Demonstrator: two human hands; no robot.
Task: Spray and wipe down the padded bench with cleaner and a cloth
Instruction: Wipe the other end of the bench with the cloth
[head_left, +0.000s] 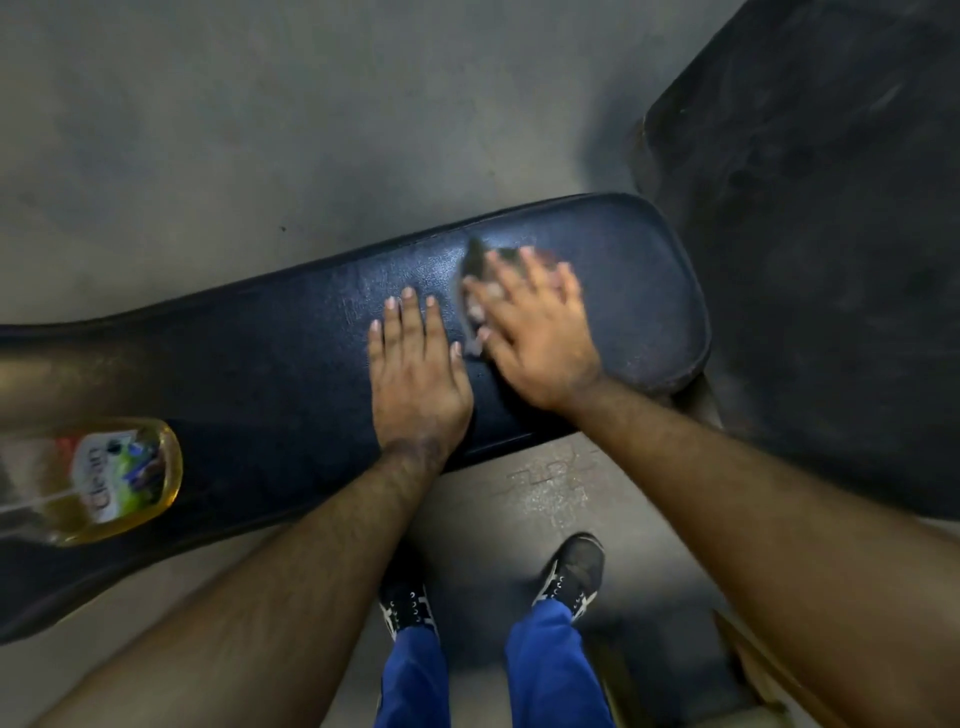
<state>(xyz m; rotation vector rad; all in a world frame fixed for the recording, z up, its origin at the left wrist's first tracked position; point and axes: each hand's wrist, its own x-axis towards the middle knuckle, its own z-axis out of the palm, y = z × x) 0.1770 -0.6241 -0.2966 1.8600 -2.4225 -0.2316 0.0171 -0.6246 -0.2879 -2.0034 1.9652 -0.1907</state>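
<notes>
A long dark-blue padded bench (270, 364) runs from the lower left to the right middle. My left hand (413, 371) lies flat on the pad with straight fingers. Just to its right, my right hand (537, 332) presses a small grey cloth (475, 265) onto the pad with spread fingers; hand and cloth are blurred, and most of the cloth is hidden under the palm. A clear bottle of yellow cleaner (104, 480) with a "Clean" label lies on the bench at the far left.
Grey concrete floor (260, 130) surrounds the bench. A large dark mat or pad (831, 234) fills the upper right. My feet in dark shoes (574, 571) and blue trousers stand below the bench. A wooden edge (748, 654) shows at the lower right.
</notes>
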